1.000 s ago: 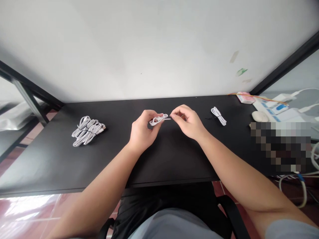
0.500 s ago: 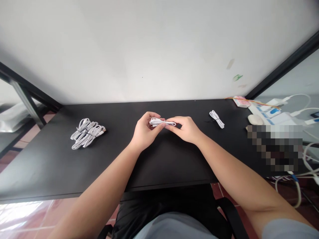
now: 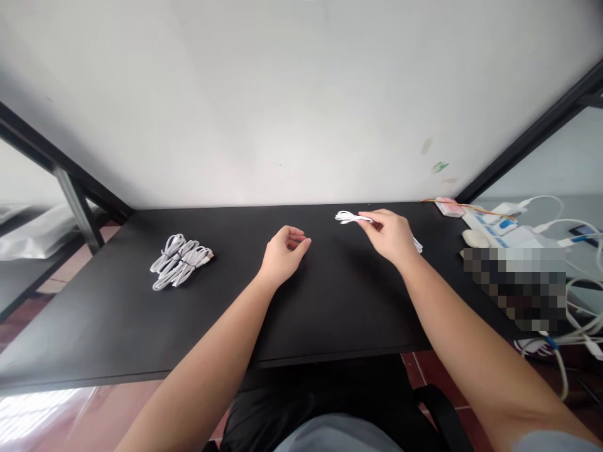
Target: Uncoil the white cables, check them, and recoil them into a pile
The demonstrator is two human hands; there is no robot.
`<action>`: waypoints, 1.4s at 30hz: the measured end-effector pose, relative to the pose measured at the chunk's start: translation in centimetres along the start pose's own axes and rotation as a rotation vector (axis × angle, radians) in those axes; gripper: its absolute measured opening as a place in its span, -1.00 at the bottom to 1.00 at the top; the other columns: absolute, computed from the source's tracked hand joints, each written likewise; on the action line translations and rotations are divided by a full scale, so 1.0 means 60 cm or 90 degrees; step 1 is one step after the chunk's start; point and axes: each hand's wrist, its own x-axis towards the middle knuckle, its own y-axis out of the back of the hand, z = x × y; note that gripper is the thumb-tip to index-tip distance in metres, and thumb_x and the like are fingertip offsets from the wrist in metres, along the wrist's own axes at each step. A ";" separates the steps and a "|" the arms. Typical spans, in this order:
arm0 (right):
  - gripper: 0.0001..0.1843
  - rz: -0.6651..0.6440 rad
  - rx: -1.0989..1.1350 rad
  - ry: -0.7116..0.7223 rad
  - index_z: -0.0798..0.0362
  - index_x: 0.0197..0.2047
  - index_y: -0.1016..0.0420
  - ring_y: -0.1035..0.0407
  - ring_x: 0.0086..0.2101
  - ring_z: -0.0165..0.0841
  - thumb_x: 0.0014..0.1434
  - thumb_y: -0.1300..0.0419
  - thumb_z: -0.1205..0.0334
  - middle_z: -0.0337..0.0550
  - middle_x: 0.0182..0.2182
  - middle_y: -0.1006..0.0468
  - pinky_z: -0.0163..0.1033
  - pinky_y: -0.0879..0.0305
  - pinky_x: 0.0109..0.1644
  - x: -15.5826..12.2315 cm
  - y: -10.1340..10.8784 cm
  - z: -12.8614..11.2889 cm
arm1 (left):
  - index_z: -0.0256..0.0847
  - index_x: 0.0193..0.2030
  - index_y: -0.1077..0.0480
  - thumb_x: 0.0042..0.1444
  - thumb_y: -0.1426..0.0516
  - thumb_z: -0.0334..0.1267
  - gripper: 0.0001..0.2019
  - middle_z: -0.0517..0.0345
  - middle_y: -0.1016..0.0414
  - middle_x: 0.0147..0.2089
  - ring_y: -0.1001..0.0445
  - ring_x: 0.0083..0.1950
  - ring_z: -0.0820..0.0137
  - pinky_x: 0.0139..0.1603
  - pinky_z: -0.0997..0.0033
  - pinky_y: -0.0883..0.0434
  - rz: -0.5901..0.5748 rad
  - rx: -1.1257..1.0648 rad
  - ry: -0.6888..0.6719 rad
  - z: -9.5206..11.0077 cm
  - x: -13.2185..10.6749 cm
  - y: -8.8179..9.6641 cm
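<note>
My right hand [image 3: 392,235] pinches a small coiled white cable [image 3: 347,217] and holds it just above the black table [image 3: 235,314], toward the back right. Another coiled white cable [image 3: 417,245] lies on the table, mostly hidden behind that hand. My left hand [image 3: 282,254] rests near the table's middle with its fingers loosely curled and nothing in them. A pile of several coiled white cables [image 3: 181,262] lies at the left of the table, well apart from both hands.
At the right stand a white power strip [image 3: 494,226], a white mouse [image 3: 475,238], a pink object [image 3: 446,206] and loose white leads [image 3: 565,220]. A white wall [image 3: 282,94] closes the back. A black chair [image 3: 424,402] is below me.
Both hands were holding the coiled cable together at the table's middle. The left hand has let go, and the right hand has carried the cable to the right and farther back.
</note>
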 end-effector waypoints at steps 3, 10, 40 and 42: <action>-0.69 0.001 -0.125 0.007 0.04 0.00 -0.68 -0.52 -0.33 -0.25 0.30 -0.18 0.15 -0.07 -0.13 -0.66 -0.14 -0.41 -0.16 -0.016 0.024 0.033 | -0.18 -0.15 -0.44 0.12 -0.27 -0.06 -0.73 0.06 -0.57 -0.18 -0.53 -0.27 0.37 -0.22 0.29 -0.52 0.001 0.021 -0.011 -0.001 -0.001 0.002; -0.67 0.084 -0.360 0.029 0.04 0.04 -0.66 -0.53 -0.21 -0.20 0.33 -0.12 0.21 -0.05 -0.08 -0.64 -0.15 -0.37 -0.19 -0.086 0.075 0.110 | -0.16 -0.25 -0.45 0.14 -0.23 -0.12 -0.83 0.14 -0.55 -0.28 -0.50 -0.28 0.39 -0.19 0.32 -0.49 0.019 0.089 -0.054 0.014 -0.008 0.006; -0.73 -0.188 -0.087 0.129 -0.03 -0.03 -0.59 -0.49 -0.05 -0.14 0.32 -0.12 0.15 -0.09 -0.04 -0.64 0.01 -0.43 0.10 -0.029 0.009 -0.026 | -0.13 -0.38 -0.42 0.16 -0.18 -0.14 -0.84 0.18 -0.50 -0.39 -0.43 -0.37 0.39 -0.30 0.36 -0.40 0.028 0.177 -0.066 0.027 -0.012 0.014; -0.73 -0.222 -0.028 0.113 -0.05 -0.02 -0.60 -0.50 0.00 -0.13 0.31 -0.13 0.15 -0.11 -0.01 -0.63 0.02 -0.42 0.13 -0.009 -0.015 -0.051 | -0.13 -0.38 -0.42 0.16 -0.18 -0.15 -0.85 0.19 -0.50 -0.40 -0.43 -0.37 0.39 -0.30 0.36 -0.40 0.033 0.178 -0.068 0.027 -0.011 0.015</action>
